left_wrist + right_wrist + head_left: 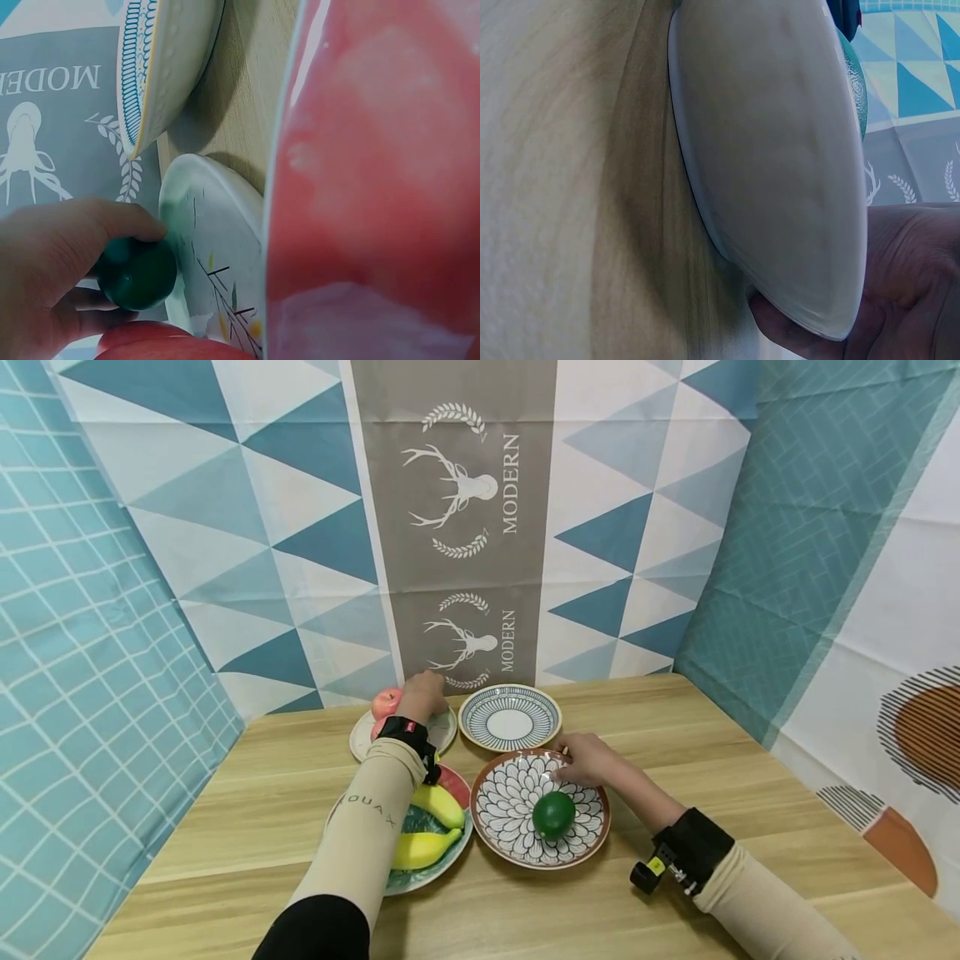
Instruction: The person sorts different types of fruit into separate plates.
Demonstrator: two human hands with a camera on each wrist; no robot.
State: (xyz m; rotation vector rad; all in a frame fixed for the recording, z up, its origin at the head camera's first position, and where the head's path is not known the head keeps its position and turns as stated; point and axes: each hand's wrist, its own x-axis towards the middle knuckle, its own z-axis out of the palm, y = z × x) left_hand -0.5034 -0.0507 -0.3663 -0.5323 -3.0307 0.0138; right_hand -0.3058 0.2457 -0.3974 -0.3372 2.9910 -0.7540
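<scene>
My left hand (424,695) pinches a round, dark green lime (139,276) between thumb and fingers, at the edge of a small white plate (196,217) painted with a twig. Behind the hand in the head view, that lime is hidden. Red apples (386,702) sit on the same plate, close beside the hand. My right hand (590,760) grips the far right rim of a brown-rimmed plate (502,810) with a petal pattern. A finger shows against this plate's pale underside (772,172) in the right wrist view. Another green lime (553,815) lies in it.
Below my left forearm, a red and green plate (457,783) holds yellow bananas (426,850). A blue-striped shallow bowl (510,723) stands at the back. All rest on a wooden table (247,810), with a patterned cloth (465,543) hanging behind.
</scene>
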